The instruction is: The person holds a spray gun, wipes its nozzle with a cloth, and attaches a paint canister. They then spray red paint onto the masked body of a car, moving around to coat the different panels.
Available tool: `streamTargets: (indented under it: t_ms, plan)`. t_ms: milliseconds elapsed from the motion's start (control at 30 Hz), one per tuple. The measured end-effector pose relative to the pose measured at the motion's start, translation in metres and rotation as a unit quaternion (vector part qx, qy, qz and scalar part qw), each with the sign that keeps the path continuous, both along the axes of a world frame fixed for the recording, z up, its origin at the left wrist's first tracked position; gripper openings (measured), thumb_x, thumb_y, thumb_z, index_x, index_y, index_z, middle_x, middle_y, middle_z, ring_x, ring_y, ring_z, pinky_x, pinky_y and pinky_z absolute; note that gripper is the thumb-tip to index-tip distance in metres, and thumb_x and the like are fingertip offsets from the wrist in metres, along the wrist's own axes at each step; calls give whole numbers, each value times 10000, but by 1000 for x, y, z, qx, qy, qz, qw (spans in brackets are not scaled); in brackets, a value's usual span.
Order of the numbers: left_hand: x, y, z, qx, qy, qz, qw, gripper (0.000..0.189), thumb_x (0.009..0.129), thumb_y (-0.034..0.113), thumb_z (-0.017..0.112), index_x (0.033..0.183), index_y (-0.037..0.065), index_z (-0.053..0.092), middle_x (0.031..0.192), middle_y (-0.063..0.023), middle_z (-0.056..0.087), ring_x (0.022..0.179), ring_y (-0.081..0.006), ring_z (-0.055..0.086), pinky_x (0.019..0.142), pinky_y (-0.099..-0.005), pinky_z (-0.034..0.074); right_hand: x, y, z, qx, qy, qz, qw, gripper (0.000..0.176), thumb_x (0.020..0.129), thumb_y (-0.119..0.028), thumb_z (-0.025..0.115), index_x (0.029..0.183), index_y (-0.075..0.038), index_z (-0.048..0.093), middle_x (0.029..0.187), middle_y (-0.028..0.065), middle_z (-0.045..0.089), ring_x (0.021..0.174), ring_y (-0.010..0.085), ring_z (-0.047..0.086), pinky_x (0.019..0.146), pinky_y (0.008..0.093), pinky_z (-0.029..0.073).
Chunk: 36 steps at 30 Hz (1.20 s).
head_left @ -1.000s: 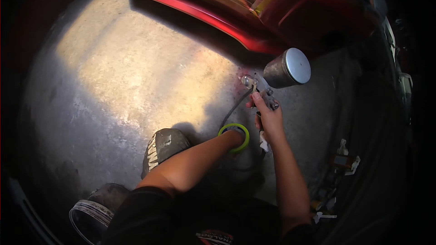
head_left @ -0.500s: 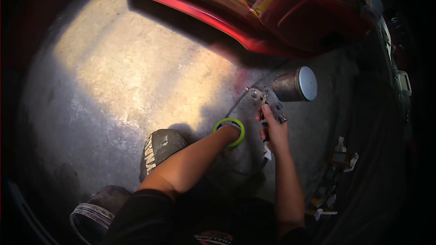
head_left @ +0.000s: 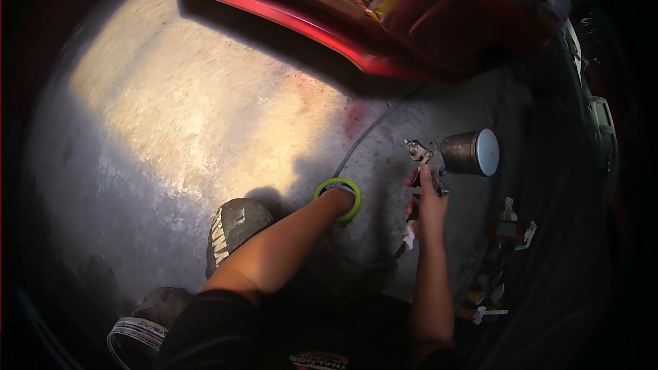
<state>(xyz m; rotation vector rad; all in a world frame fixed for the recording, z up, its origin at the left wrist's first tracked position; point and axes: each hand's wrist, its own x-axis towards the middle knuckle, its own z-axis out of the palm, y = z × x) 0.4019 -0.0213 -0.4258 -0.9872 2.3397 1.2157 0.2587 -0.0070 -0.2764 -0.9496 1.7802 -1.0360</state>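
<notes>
Right of centre in the frame, the right hand (head_left: 430, 197) is wrapped around a spray gun (head_left: 437, 160) with a metal cup (head_left: 463, 153). The left hand (head_left: 341, 201) reaches into a yellow-green ring (head_left: 358, 200); its grip cannot be told. Handling well calls for a steady cup and the grey hose (head_left: 369, 130) kept off the red body panel (head_left: 274, 15) at the top.

Shirt (head_left: 295, 332): was black, nearer the body than the right hand's (head_left: 431, 199) grip
Sleeves (head_left: 216, 318): were black, short, forearms (head_left: 433, 288) bare
Chest print (head_left: 319, 360): showed pale lettering and red, behind the grip
Legwear (head_left: 243, 219): was greyish with bold pale letters, left of the grip
</notes>
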Motion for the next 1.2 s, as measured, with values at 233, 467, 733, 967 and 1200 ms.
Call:
streamTargets:
  t_ms: [233, 467, 733, 967, 1200]
  plan:
    - [-13, -6, -29, 27, -2, 18, 999, 408, 825, 281, 703, 1139, 21, 707, 1248, -190, 652, 1156, -365, 613, 996, -465, 473, 28, 2, 41, -70, -169, 171, 968, 367, 968, -332, 642, 1075, 19, 635, 877, 103, 676, 469, 96, 478, 391, 235, 360]
    - [-30, -9, -64, 60, -9, 42, 997, 448, 788, 299, 745, 1148, 36, 710, 1257, -182, 649, 1176, -359, 602, 1006, -462, 468, 21, -18, 35, -96, -99, 96, 986, 355, 955, -336, 660, 1028, 11, 645, 869, 92, 672, 486, 97, 488, 399, 236, 366]
    - [-41, -15, -87, 91, -21, 53, 994, 495, 749, 317, 786, 1159, 50, 711, 1259, -175, 650, 1188, -357, 594, 1012, -459, 464, -24, -11, 19, -97, 0, -74, 992, 330, 962, -336, 646, 1096, -35, 631, 921, 80, 666, 674, 111, 591, 383, 246, 339]
    - [-44, -7, -83, 65, -4, 49, 997, 433, 772, 288, 754, 1125, 38, 722, 1246, -183, 654, 1148, -364, 615, 977, -456, 484, -29, -6, 43, -122, -135, 147, 972, 367, 1002, -306, 568, 1122, 37, 609, 925, 162, 679, 419, 107, 421, 396, 239, 331]
    - [-37, -12, -45, 0, 2, 7, 1000, 372, 831, 240, 682, 1112, -2, 704, 1228, -225, 650, 1128, -365, 629, 956, -445, 494, -30, -9, 39, -108, -122, 152, 975, 403, 999, -326, 569, 1114, 58, 612, 925, 168, 697, 433, 98, 452, 389, 234, 334]
